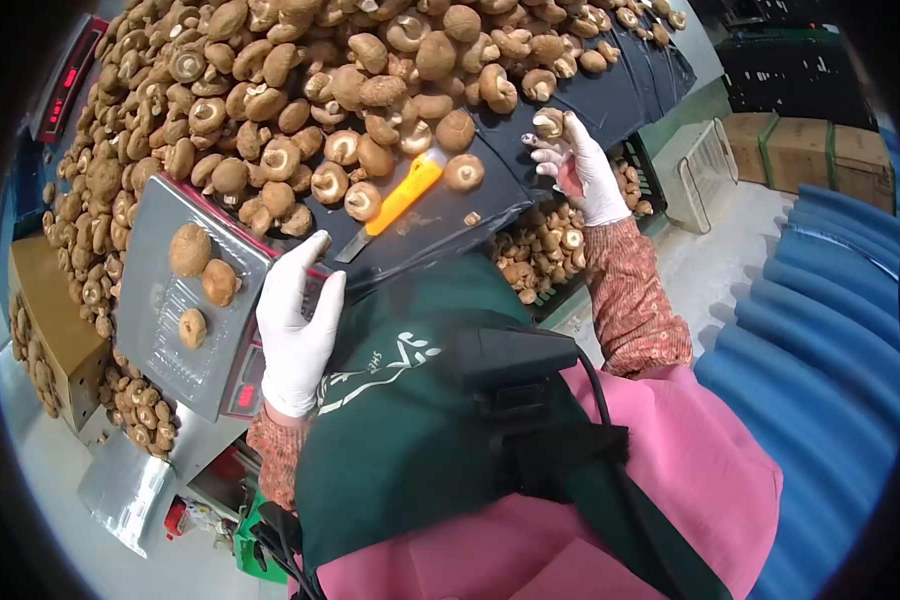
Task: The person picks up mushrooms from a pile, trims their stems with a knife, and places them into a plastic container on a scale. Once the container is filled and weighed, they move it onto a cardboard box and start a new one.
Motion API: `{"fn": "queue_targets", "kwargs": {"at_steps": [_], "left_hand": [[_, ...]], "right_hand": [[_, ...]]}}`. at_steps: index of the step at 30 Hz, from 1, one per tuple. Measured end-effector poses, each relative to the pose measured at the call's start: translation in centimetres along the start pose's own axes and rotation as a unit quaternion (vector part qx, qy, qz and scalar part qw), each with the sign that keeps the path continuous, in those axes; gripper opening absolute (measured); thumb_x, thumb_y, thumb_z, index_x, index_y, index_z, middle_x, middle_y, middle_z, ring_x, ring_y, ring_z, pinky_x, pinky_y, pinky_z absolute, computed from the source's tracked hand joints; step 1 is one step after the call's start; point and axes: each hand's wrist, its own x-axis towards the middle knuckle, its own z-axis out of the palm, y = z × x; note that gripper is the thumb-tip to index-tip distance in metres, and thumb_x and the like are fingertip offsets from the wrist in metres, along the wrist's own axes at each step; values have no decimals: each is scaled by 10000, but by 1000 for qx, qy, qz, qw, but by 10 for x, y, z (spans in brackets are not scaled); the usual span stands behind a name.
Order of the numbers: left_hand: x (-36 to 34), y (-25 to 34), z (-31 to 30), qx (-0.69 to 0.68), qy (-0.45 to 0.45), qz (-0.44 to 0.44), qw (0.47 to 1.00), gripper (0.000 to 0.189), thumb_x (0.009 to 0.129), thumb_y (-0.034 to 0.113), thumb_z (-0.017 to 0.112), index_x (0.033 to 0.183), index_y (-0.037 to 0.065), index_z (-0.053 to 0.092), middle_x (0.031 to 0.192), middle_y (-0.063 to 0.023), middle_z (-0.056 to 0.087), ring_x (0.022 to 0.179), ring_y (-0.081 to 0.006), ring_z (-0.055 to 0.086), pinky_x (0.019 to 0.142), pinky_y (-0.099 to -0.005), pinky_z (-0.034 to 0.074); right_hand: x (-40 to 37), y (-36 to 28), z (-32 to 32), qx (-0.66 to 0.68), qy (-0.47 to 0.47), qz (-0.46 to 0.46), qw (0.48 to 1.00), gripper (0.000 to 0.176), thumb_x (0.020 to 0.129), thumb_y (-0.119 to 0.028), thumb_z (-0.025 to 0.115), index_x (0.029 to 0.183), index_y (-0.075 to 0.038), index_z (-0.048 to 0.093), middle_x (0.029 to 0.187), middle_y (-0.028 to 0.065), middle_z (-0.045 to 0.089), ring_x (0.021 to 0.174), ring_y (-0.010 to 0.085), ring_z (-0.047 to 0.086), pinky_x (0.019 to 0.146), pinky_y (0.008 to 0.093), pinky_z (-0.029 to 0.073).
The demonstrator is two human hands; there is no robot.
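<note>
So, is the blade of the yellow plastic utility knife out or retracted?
Out: a grey blade juts from the yellow utility knife, over the black sheet.

Gloves: thin and white, smooth and matt, on the left hand (298, 335) and right hand (582, 170).
Mushroom (549, 123): in the right hand's grip; dry, matt brown cap with a pale underside.
Scale tray (155, 300): grey metal with a dull sheen.
Desk cover (610, 100): black plastic sheet, glossy and creased.
Knife (395, 200): smooth orange plastic handle, bare metal blade.
Sleeves (625, 290): reddish patterned cloth, rough-looking.
Apron (410, 440): dark green cloth with a faint sheen.
Boxes (800, 150): matt brown cardboard, upper right of the frame.
</note>
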Motion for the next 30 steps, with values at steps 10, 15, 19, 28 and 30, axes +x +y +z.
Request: {"fn": "queue_targets", "kwargs": {"at_steps": [10, 15, 19, 28, 30], "left_hand": [[7, -1, 4, 4, -6, 22, 1000, 409, 866, 66, 731, 1266, 32, 649, 1199, -134, 673, 1119, -269, 633, 994, -365, 482], [8, -4, 8, -9, -13, 18, 1000, 406, 868, 65, 730, 1263, 24, 646, 1193, -138, 675, 1114, -269, 638, 981, -367, 487], [12, 5, 10, 5, -24, 56, 998, 412, 859, 68, 736, 1259, 31, 646, 1181, -134, 681, 1095, -282, 640, 976, -370, 490], [17, 0, 16, 21, -47, 59, 997, 425, 875, 54, 708, 1289, 15, 619, 1200, -144, 674, 1130, -250, 642, 997, -352, 476], [27, -1, 26, 22, -60, 104, 993, 490, 856, 78, 739, 1320, 14, 596, 1214, -149, 667, 1150, -267, 637, 1007, -366, 479]], "right_hand": [[-45, -40, -33, -577, -7, -14, 817, 452, 931, -461, 652, 1165, -75, 680, 986, 96, 723, 777, 214, 692, 664, 338, 546], [-40, -16, 7, -661, 33, -256, 705, 394, 787, -331, 774, 1084, -90, 680, 998, 114, 680, 942, 297, 676, 815, 397, 549], [-37, 34, 85, -661, -22, -365, 655, 454, 768, -251, 742, 1178, -80, 645, 1116, 150, 655, 1017, 342, 630, 898, 418, 524], [-30, 20, 65, -67, -140, 42, 987, 562, 978, -378, 661, 1343, 33, 540, 1075, 119, 691, 855, 134, 685, 732, 254, 562], [-38, 17, 72, -58, -170, 60, 982, 578, 978, -400, 659, 1340, 36, 541, 1072, 120, 690, 832, 134, 686, 699, 249, 560]]}}
